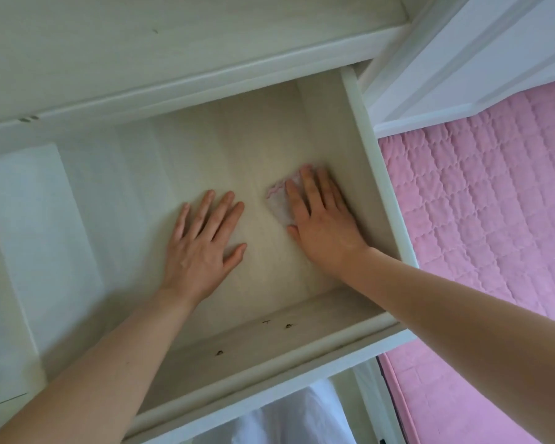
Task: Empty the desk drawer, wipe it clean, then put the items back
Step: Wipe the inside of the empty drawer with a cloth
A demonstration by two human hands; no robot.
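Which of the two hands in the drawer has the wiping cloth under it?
The right hand, near the drawer's right wall, presses flat on the pinkish cloth. The left hand rests flat on bare drawer floor with nothing beneath it.

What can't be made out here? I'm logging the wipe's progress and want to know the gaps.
Head view only:
- Cloth: mostly hidden under the right hand; its full size and shape are unclear.
- Drawer floor: parts are covered by both hands; the left hand lies flat on it.
- Drawer's left end: washed out by glare and blur.
- Removed items: none in view.
- Dark marks on the front wall's inside: too small to identify.
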